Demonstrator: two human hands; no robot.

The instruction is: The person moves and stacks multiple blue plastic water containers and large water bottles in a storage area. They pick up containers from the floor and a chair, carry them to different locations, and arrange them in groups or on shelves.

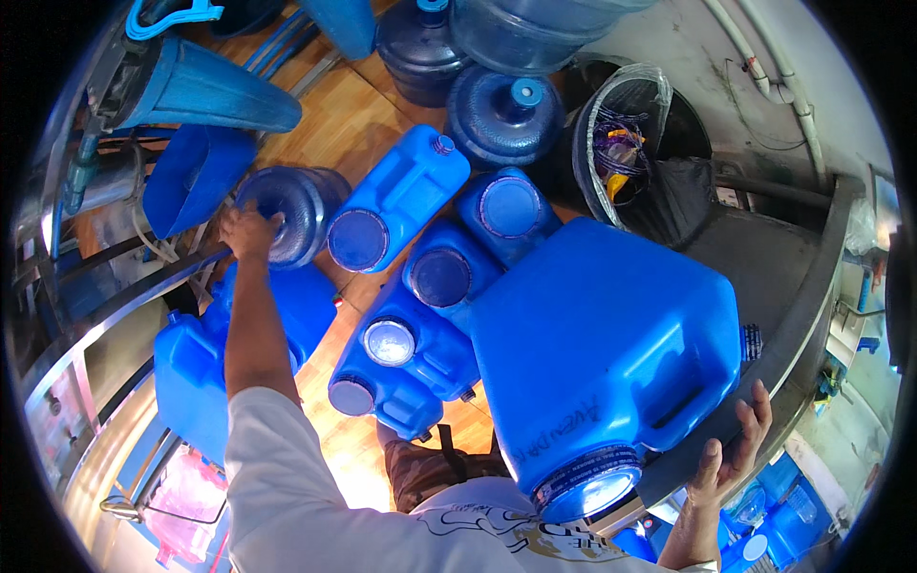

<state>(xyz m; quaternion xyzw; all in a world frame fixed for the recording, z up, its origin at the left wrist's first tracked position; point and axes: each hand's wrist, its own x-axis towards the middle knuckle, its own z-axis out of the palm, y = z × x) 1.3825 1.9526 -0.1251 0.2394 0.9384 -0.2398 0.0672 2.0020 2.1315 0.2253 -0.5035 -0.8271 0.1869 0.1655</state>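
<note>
A large blue water container [602, 334] with a moulded handle and a wide dark-rimmed cap [587, 487] rests on the grey counter to the right. Beside its handle side is my right hand [728, 456], open with fingers apart and holding nothing. My left arm reaches forward on the left. At its end my left hand [250, 232] is open, fingers spread, at the side of a round dark-blue water bottle [296, 215]; whether it touches the bottle I cannot tell. Several smaller blue jugs [399, 196] stand close together on the floor between my arms.
Blue containers [189, 372] stand below my left arm, beside a metal rail [115, 325]. Round water bottles [504, 115] are at the back. A lined black bin [659, 124] stands back right, by the counter [764, 277]. Blue filter housings [201, 86] hang far left.
</note>
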